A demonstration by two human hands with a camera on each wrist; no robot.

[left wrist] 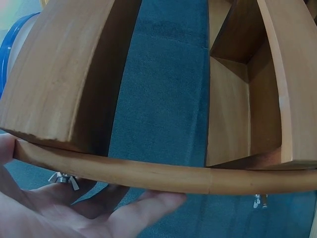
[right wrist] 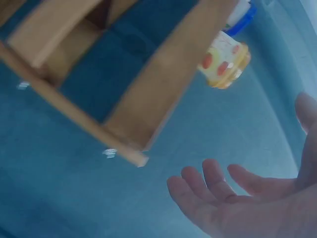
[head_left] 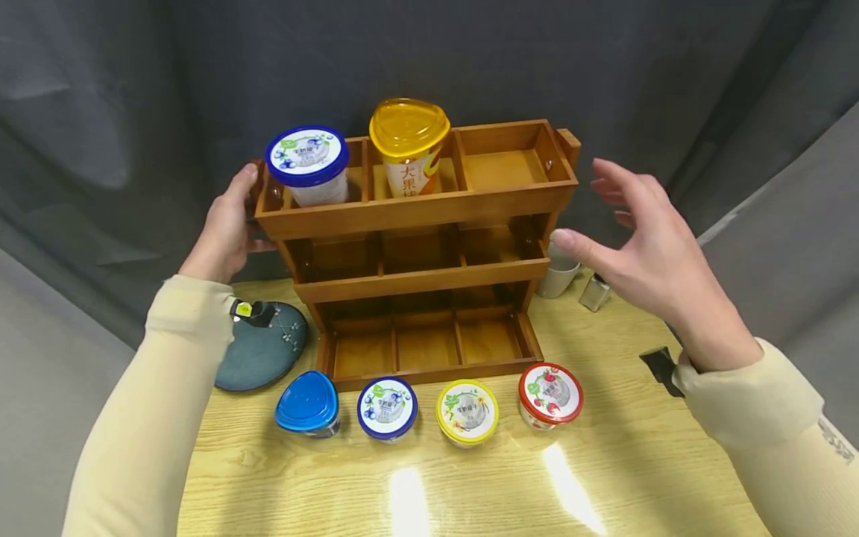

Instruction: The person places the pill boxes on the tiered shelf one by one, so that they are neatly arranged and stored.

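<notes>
A three-tier wooden shelf stands on the table. My left hand grips its left side post, thumb and fingers on either side of it. In the top tier, a blue-lidded cup sits in the left compartment and a cup with a clear yellow lid in the middle one. To the right of the shelf, my right hand is raised in the air, apart from the wood, with fingers spread and nothing in them. The right wrist view also shows that hand free of the shelf.
Along the shelf's front stand a cup with a domed blue lid, a blue-rimmed cup, a yellow-rimmed cup and a red-rimmed cup. A dark round cushion-like object lies left; a pale cup and small box stand right.
</notes>
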